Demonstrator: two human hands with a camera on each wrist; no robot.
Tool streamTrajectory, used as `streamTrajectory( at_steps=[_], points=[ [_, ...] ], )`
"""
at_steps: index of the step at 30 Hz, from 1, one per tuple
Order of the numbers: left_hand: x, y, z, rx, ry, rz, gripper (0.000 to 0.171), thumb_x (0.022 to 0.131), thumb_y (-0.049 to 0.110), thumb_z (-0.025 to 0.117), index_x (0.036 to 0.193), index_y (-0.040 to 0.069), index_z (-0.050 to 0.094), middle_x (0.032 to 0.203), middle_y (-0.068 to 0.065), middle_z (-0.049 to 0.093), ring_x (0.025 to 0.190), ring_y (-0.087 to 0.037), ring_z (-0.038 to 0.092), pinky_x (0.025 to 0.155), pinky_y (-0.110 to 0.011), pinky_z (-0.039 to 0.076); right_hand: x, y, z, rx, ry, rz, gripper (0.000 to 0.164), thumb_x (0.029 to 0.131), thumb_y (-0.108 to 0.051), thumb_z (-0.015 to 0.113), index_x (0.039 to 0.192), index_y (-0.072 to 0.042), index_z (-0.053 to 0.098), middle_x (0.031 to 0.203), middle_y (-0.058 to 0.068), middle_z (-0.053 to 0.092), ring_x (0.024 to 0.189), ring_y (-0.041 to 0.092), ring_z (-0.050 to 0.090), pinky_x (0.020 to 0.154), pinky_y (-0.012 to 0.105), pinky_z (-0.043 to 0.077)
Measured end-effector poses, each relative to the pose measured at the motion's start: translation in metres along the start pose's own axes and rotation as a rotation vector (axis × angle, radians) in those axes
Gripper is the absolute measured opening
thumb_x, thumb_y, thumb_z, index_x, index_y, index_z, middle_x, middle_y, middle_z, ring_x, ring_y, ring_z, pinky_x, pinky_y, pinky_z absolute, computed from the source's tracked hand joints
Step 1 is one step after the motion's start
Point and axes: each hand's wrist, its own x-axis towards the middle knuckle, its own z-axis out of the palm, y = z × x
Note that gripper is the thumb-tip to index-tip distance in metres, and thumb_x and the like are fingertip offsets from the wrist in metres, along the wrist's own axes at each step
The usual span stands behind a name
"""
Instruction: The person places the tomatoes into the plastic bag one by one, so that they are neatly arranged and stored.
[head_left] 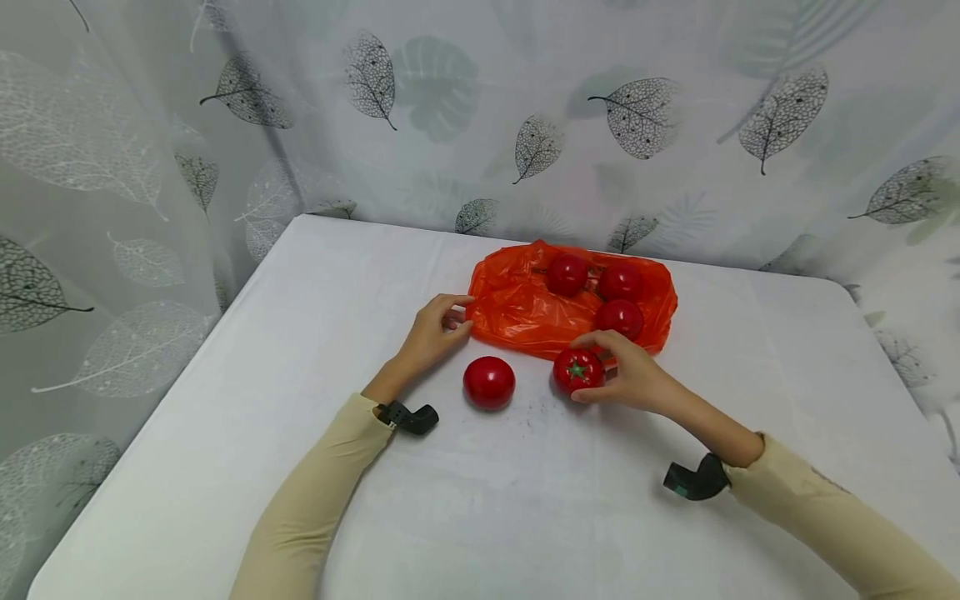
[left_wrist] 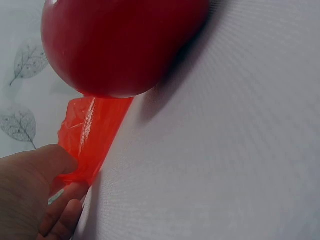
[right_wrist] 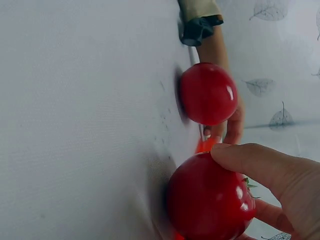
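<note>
My right hand (head_left: 630, 375) grips a red tomato (head_left: 576, 372) with a green star-shaped stem, thumb on its near side and fingers round the far side. In the right wrist view the thumb presses on the tomato (right_wrist: 207, 200). My left hand (head_left: 437, 329) pinches the left edge of a red plastic bag (head_left: 517, 308) between thumb and fingers, as the left wrist view shows. Inside the bag lie three tomatoes (head_left: 567, 275) on its right side. Another tomato (head_left: 489, 383) sits on the table between my hands, in front of the bag.
A white cloth covers the table (head_left: 495, 517). Behind and to the left hangs a pale curtain (head_left: 450, 108) printed with leaves. Each wrist carries a small black camera (head_left: 408, 418) on a strap.
</note>
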Motion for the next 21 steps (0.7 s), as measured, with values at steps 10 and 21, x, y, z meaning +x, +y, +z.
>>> streamTrajectory(
  at_steps=[10,21],
  points=[
    [0.000,0.001,-0.001,0.000,-0.001,-0.004,0.040,0.089,0.002,0.066,0.128,0.000,0.059,0.118,-0.019,0.059,0.099,-0.029,0.065,0.085,-0.037,0.056,0.001,-0.003,-0.002,-0.025,0.009,-0.023,0.058,0.073,-0.016,0.085,0.122,0.000,0.057,0.120,0.019,0.059,0.109,0.036,0.056,0.078,0.043,0.059],
    [0.000,-0.001,0.000,0.012,-0.010,-0.014,0.040,0.090,0.004,0.066,0.129,0.001,0.059,0.121,-0.016,0.059,0.099,-0.027,0.064,0.086,-0.036,0.056,0.007,-0.011,-0.016,-0.019,0.070,-0.056,0.058,0.074,-0.015,0.084,0.123,0.000,0.056,0.118,0.018,0.060,0.106,0.037,0.059,0.078,0.046,0.059]
  ],
)
